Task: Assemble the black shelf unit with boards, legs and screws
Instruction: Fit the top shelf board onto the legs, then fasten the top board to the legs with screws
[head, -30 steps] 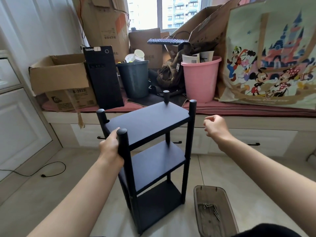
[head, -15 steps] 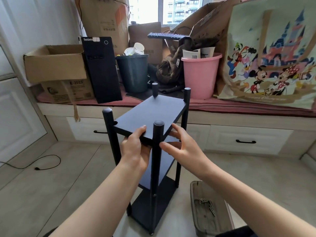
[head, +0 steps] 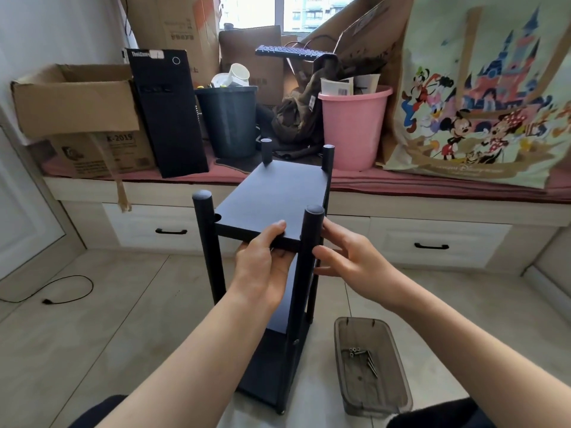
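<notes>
Three boards already sit between four legs of the black shelf unit [head: 272,230], the left hand [head: 262,261] pinching the top board's near edge, the right hand [head: 349,257] loosely open beside the near right leg [head: 306,257], and spare screws [head: 363,358] in the tray [head: 398,396] suggest fastening remains.

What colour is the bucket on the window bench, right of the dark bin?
Pink. The bucket shows clearly in the head view, with papers sticking out.

Counts: 1 black shelf unit [head: 272,193] at centre, with 3 flat black boards and 4 round black legs. 2 bare hands: left hand [head: 262,267], right hand [head: 349,261]. 1 translucent brown plastic tray [head: 392,396] at 5 o'clock, small bunch of metal screws [head: 364,358] inside, too small to count. 2 buckets at 12 o'clock: dark grey bucket [head: 230,122], pink bucket [head: 352,128].
</notes>
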Demonstrator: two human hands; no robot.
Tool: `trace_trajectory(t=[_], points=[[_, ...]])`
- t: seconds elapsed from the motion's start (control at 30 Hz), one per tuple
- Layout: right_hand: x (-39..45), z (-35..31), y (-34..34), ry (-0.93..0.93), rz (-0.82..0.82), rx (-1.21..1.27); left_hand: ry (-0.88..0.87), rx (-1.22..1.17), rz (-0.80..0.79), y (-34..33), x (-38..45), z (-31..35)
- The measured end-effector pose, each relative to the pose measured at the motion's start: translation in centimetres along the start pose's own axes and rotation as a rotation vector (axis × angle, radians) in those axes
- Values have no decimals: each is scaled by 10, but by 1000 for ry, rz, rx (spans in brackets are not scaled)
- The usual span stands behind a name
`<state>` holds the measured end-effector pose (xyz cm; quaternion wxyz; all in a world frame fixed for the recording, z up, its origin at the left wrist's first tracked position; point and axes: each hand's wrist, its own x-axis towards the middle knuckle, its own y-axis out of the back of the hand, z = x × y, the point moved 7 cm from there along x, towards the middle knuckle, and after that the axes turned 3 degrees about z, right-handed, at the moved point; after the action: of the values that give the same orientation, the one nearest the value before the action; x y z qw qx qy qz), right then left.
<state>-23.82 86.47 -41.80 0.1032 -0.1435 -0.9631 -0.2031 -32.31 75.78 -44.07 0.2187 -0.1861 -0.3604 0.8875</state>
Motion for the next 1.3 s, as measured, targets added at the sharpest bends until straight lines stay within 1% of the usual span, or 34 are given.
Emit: trace_trajectory(t=[0.13, 0.3, 0.4, 0.57, 0.67, 0.73, 0.8, 0.87, 0.93, 1.03, 1.1, 1.23, 1.3], points=[[-6, 4, 16, -39, 19, 75, 38, 5, -62, -9, -3, -12], [-18, 9, 39, -110, 128, 137, 95, -6, -155, -21, -6, -29], [-25, 12, 45, -130, 144, 180, 128, -25, -191, -26, -7, -36], [-25, 18, 45, -141, 160, 265, 110, 2, -209, -27, -5, -35], [-24, 26, 47, -161, 141, 325, 92, 20, -222, -27, -6, -34], [-25, 35, 53, -195, 136, 349, 85, 21, -215, -27, -6, -34], [-29, 53, 63, -263, 173, 336, 81, -6, -210, -28, -5, -34], [-36, 80, 73, -365, 211, 273, 81, -26, -207, -28, -4, -35], [-45, 114, 77, -498, 204, 173, 78, -30, -202, -28, -5, -34], [-63, 171, 69, -724, 78, -21, 75, -16, -201, -26, -5, -33], [-74, 209, 57, -840, -13, -164, 59, 1, -208, -24, -6, -32], [-97, 271, 17, -946, -179, -488, 16, 73, -217, -21, -6, -29], [-111, 296, -7, -978, -238, -574, -8, 98, -208, -20, -6, -28]])
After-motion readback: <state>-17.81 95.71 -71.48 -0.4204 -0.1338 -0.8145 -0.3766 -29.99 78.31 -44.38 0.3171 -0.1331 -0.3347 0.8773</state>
